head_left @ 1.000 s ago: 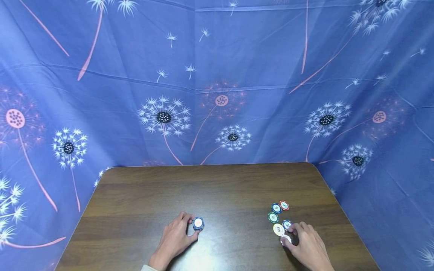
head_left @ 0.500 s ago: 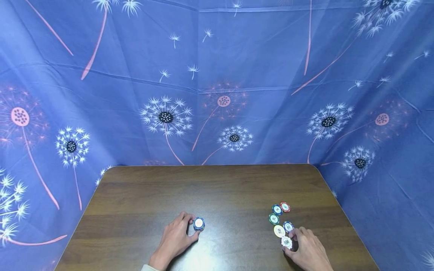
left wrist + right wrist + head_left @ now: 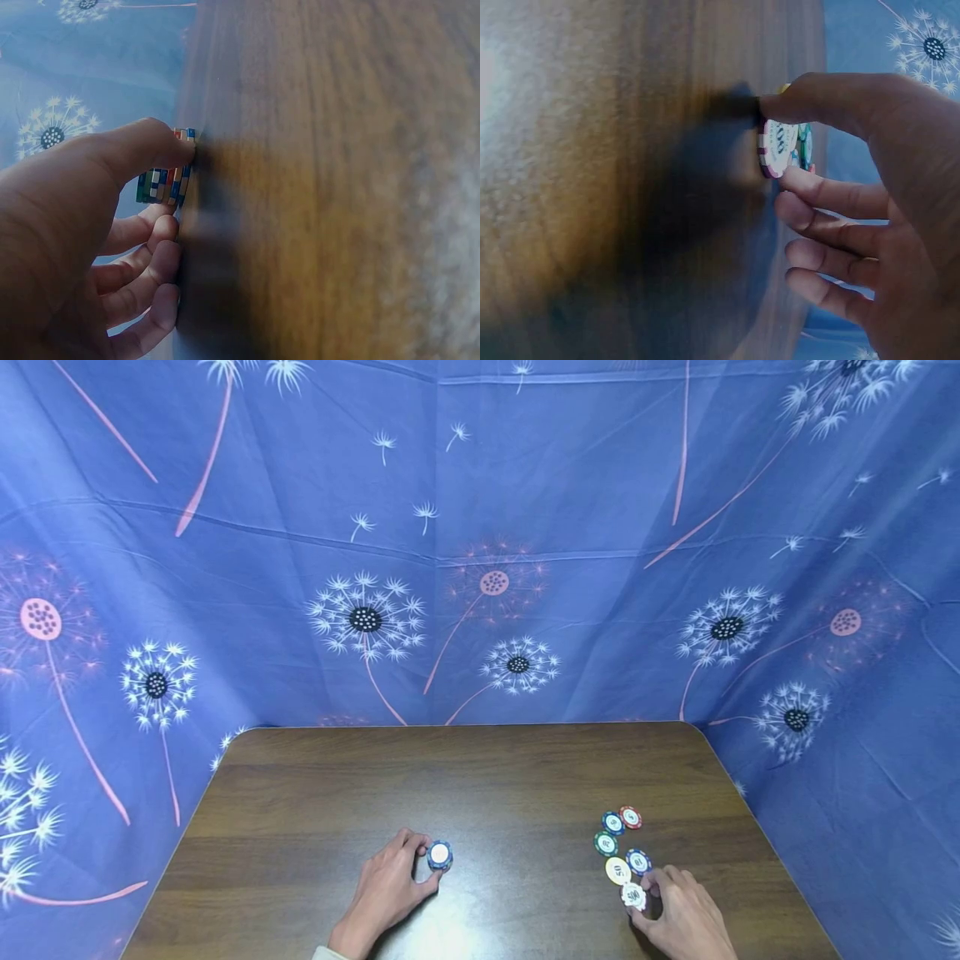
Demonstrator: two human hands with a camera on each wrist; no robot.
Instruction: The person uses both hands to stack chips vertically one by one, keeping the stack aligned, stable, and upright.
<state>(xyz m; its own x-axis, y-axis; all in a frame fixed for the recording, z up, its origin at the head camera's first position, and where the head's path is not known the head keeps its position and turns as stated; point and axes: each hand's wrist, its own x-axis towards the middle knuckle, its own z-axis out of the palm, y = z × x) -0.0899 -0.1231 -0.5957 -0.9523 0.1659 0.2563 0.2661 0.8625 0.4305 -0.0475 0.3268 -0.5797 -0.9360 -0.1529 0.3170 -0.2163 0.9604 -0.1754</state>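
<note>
Both pinches should be light and level: fingers (image 3: 840, 195) part-closed, the left hand (image 3: 386, 882) grips the stack (image 3: 440, 855) on the worktop (image 3: 510, 785), the right hand (image 3: 687, 912) the white chip (image 3: 633, 896) by the yellow chip (image 3: 618, 870).

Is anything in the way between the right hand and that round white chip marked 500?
Nothing visible: the right hand holds the round white chip marked 500 by its edge, thumb on one side and a finger on the other. The round yellow chip marked 50 lies beyond it, not in between.
</note>
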